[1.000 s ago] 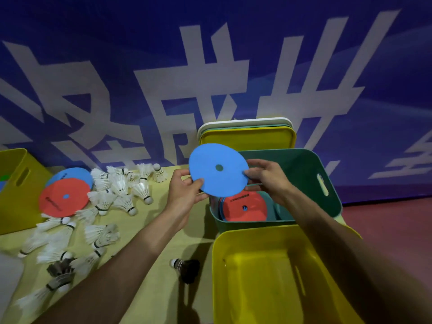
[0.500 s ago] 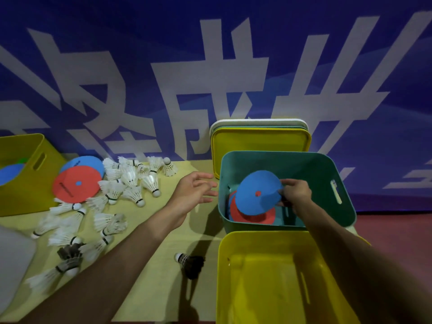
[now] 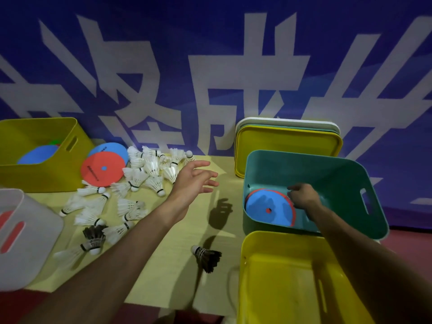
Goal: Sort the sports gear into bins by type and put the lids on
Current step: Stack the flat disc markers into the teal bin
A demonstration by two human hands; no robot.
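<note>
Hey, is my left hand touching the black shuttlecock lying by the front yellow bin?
Apart. The head view shows a stretch of bare table between the open left hand and the black shuttlecock.

The yellow-green table [image 3: 180,249] carries a far yellow bin [image 3: 35,178], white bin [image 3: 28,253], teal bin [image 3: 332,174] and near yellow bin [image 3: 292,284]. Between them lie white shuttlecocks [image 3: 140,176], dark shuttlecocks [image 3: 208,257] and a red disc [image 3: 102,169] overlapping a blue disc [image 3: 109,148]. Stacked lids [image 3: 287,141] apparently stand on edge behind.

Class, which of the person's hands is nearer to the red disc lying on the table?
Left. The left hand hovers right of the red disc, beyond the white shuttlecocks; the right hand is farther right, inside the teal bin.
</note>
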